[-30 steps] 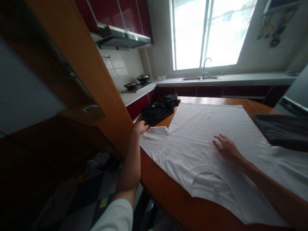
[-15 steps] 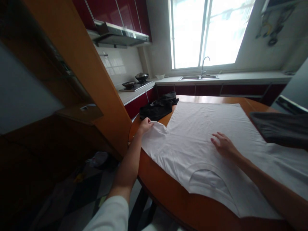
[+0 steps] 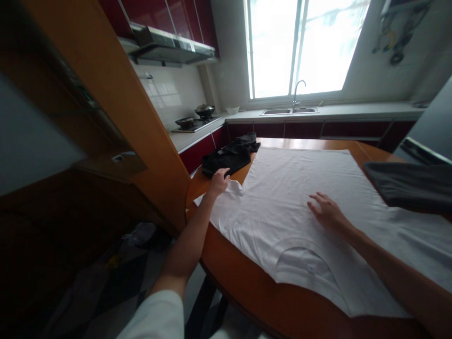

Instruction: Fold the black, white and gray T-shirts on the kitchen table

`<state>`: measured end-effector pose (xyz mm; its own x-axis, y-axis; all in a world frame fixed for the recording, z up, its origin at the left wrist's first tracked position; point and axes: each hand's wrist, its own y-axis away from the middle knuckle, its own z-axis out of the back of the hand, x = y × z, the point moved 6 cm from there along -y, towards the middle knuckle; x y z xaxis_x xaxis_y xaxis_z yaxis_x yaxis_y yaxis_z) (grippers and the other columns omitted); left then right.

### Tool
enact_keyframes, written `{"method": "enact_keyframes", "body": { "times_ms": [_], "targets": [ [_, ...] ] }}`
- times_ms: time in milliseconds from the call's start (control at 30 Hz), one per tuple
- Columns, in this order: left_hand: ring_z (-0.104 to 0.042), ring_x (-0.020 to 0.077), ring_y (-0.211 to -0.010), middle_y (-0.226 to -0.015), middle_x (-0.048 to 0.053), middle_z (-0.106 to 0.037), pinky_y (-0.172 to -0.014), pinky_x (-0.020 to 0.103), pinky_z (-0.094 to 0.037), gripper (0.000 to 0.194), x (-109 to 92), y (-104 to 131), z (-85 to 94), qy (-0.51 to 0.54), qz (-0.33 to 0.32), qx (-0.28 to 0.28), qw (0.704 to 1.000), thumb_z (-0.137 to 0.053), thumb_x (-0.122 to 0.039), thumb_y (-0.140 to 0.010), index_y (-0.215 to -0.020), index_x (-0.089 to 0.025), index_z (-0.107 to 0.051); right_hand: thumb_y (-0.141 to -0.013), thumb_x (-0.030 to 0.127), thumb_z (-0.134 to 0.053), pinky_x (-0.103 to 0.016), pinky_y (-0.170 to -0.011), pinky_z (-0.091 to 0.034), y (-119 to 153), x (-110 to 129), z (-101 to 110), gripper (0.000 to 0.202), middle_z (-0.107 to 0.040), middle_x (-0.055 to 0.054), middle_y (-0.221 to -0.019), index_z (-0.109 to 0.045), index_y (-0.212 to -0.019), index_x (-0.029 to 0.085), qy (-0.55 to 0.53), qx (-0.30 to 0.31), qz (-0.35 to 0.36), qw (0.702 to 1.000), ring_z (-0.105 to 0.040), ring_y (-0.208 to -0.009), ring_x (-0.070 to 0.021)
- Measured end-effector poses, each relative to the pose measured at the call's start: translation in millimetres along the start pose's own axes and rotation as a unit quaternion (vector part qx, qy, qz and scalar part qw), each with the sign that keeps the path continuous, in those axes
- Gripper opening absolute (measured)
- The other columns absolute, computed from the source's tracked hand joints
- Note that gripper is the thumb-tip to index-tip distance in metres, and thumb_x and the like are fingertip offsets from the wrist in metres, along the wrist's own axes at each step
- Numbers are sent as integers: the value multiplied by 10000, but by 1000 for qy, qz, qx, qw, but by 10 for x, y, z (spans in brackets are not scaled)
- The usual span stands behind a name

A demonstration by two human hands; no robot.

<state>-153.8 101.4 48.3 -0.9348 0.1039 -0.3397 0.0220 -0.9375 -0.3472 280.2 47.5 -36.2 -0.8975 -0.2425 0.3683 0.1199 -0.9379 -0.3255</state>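
Observation:
A white T-shirt [image 3: 275, 197] lies spread over the wooden table, its neckline toward me and its hem at the far side. My left hand [image 3: 219, 182] is over the edge of the left sleeve, fingers loosely bent and a little apart, with no cloth visibly pinched. The sleeve's end shows flat on both sides of that wrist. Resting on the middle of the shirt, my right hand [image 3: 326, 211] is palm down with its fingers spread.
Dark clothing [image 3: 231, 155] lies crumpled at the table's left far edge. A folded grey garment [image 3: 409, 184] sits at the right. The round table [image 3: 243, 278] curves close in front of me. Behind are a sink [image 3: 277, 112] and a stove with pans [image 3: 205, 111].
My left hand has let go of the sleeve edge and shifted slightly right. The sleeve's end now lies flatter, reaching further left. My right hand stays in place on the shirt.

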Motion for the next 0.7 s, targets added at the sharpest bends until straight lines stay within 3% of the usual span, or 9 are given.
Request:
{"method": "enact_keyframes", "body": {
  "times_ms": [67,167,233,367,467,567,700],
  "targets": [
    [-473,235,-1399,-1495,126,-536,-1209,381,-317,472,-226,43,-199,5,-50,44,998,-447,-267,-1008,-1458,-149,-527,-979,405,-428,-527,-1129,-402,6,14,21,480,-542,-215,-1465,-647,-1310,136,3,-5,0,1000,-474,-1398,-331],
    [-370,316,-1475,-1583,133,-435,-1220,547,-233,567,-448,172,-503,-12,-80,118,990,-519,-414,-996,-1519,-206,-452,-979,412,-426,-526,-1146,-378,15,42,46,498,-518,-219,-1487,-630,-1334,130,17,-7,-3,1000,-432,-1431,-330],
    [-276,356,-1516,-1636,154,-332,-1204,642,-160,631,-532,240,-609,-50,-77,130,987,-538,-444,-988,-1559,-224,-384,-984,416,-415,-548,-1148,-363,27,53,38,511,-489,-217,-1516,-605,-1368,136,32,4,-13,999,-400,-1453,-334],
    [-168,291,-1559,-1674,145,-236,-1240,567,-135,600,-762,289,-629,-88,-122,79,986,-395,-419,-1045,-1592,-185,-313,-998,457,-388,-596,-1161,-312,84,59,-21,583,-424,-212,-1570,-496,-1480,148,70,48,-37,996,-337,-1489,-348],
    [-180,289,-1557,-1664,150,-265,-1241,550,-158,605,-862,325,-732,-83,-144,118,979,-331,-478,-1055,-1584,-185,-332,-1014,501,-346,-603,-1184,-256,132,93,-52,621,-373,-208,-1603,-449,-1517,152,91,78,-21,993,-281,-1515,-347],
    [-206,322,-1547,-1650,189,-277,-1228,587,-156,641,-819,362,-853,-97,-110,178,973,-327,-520,-1046,-1576,-160,-340,-1025,519,-309,-605,-1190,-233,158,115,-41,633,-347,-213,-1615,-435,-1527,154,101,88,-15,991,-261,-1522,-349],
    [-200,317,-1549,-1643,208,-281,-1238,574,-139,652,-819,359,-815,-107,-97,149,978,-344,-506,-1043,-1572,-125,-341,-1029,515,-314,-592,-1197,-221,155,147,-11,627,-328,-213,-1624,-432,-1531,157,101,100,-19,990,-257,-1523,-350]
  ]
}}
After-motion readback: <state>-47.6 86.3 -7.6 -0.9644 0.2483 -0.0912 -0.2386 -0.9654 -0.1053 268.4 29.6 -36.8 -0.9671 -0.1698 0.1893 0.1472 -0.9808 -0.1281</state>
